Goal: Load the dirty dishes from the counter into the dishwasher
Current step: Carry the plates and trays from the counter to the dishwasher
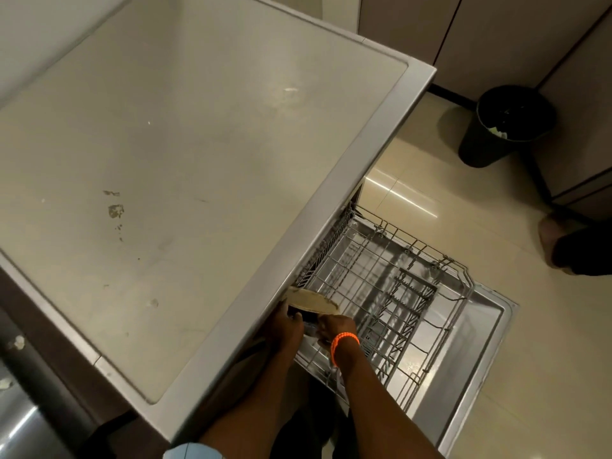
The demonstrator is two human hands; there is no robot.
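Hands meet low at the near left corner of the rack (390,289), just under the steel lip of the worktop (185,167); the left hand (286,323) curls its fingers round the near left edge of a plate (313,301), and the right hand (334,327), with an orange band (344,342) on the wrist, grips the plate's near right edge from below; each grip is closed on the plate. The plate is pale and smeared with brown residue; it is seen almost edge-on, its long axis running from the worktop's lip on the left out towards the rack's middle on the right, its soiled face turned up and slightly away from the camera; its left end sits just beneath the worktop edge. Something dark lies under the plate between the two hands, but I cannot tell what it is. The wire rack is pulled out over the open door (477,329); a dark cutlery basket (407,303) stands in its right half. The worktop surface carries a few dried stains. On the tiled floor (430,180), well apart from the rack, stands a black bin (503,127) beside the cabinets.
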